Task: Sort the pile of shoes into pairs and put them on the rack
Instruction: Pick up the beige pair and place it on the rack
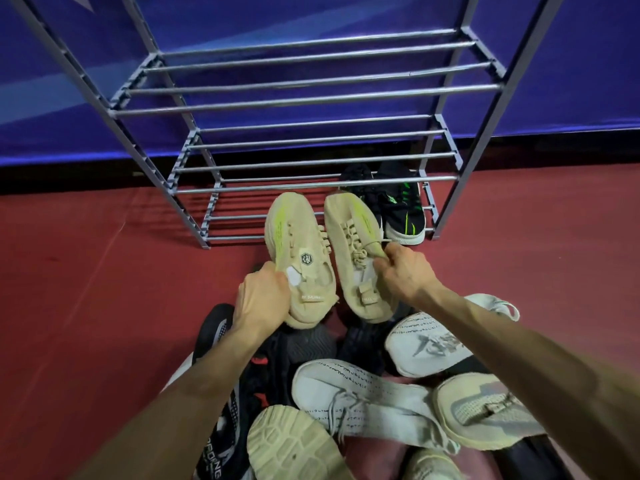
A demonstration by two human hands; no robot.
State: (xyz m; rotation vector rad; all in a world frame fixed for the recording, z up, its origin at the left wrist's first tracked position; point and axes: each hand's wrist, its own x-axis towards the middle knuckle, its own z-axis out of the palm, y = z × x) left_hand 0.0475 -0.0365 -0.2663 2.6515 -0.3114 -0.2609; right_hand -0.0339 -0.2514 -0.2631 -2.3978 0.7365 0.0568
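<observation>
I hold two matching beige knit sneakers with yellow-green streaks, toes pointing at the rack. My left hand (261, 299) grips the left beige sneaker (298, 244) at its heel collar. My right hand (405, 271) grips the right beige sneaker (353, 251) by its side near the laces. Both shoes hang just in front of the grey metal rack (311, 183), whose bottom shelf carries a black pair with green stripes (398, 206) at the right. Below my arms lies the pile: white knit sneakers (363, 393), black shoes (221, 420) and a cream sole (294, 445).
The rack stands on a red floor (86, 289) against a blue wall panel (588, 81). Its upper shelves (304, 81) of thin bars hold nothing. The left part of the bottom shelf shows bare bars. More pale shoes (485, 410) lie at the lower right.
</observation>
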